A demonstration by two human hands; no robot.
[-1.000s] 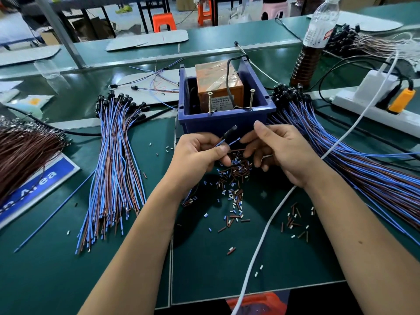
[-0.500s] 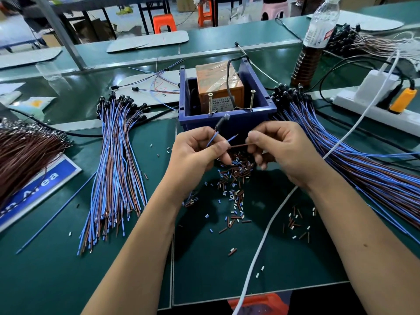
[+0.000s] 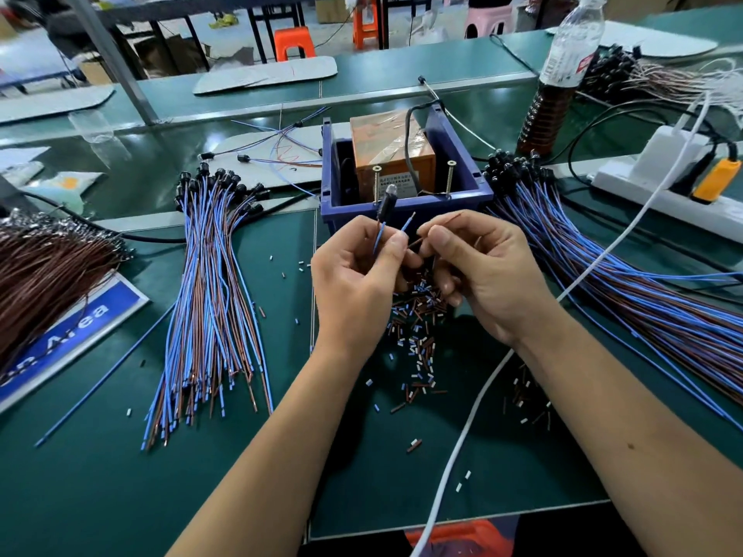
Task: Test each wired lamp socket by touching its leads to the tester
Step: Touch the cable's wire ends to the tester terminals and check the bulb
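My left hand (image 3: 354, 275) pinches a wired lamp socket (image 3: 386, 199) by its blue lead, the black socket standing up just in front of the tester's left screw (image 3: 376, 182). My right hand (image 3: 478, 271) pinches the brown lead (image 3: 442, 222), its bare tip pointing up and right, short of the right screw (image 3: 450, 176). The tester is an orange block (image 3: 392, 148) inside a blue bin (image 3: 406, 205). A bundle of blue and brown wired sockets (image 3: 209, 299) lies to the left and another bundle (image 3: 627, 275) to the right.
Cut insulation bits (image 3: 418, 339) litter the green mat below my hands. A white cable (image 3: 474, 428) crosses the mat toward a power strip (image 3: 663, 182) at right. A bottle (image 3: 563, 70) stands behind the right bundle. Brown wires (image 3: 44, 271) lie far left.
Both hands have risen toward the bin's front edge. The socket has swung upright and come level with the left screw, and the two leads have spread apart between my hands.
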